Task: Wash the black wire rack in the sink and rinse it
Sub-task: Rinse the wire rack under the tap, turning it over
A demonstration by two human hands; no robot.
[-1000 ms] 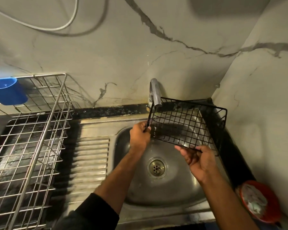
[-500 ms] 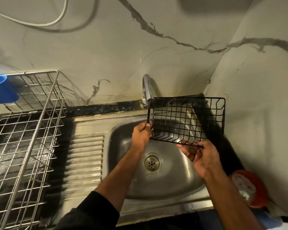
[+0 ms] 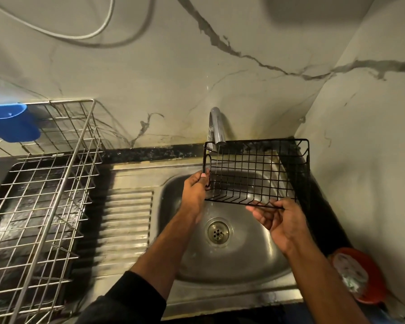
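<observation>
You hold the black wire rack (image 3: 255, 174) tilted over the sink (image 3: 232, 260) — left hand (image 3: 194, 190) pinching its left end under the tap (image 3: 216, 127), right hand (image 3: 281, 218) gripping its near edge — long axis running left-right.

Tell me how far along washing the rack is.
Done: the rack is up over the sink, left hand gripping its left end, right hand its front edge. In hand: holding it under the tap, where a thin stream seems to fall. Left: rinsing the rest; no soap shows.
</observation>
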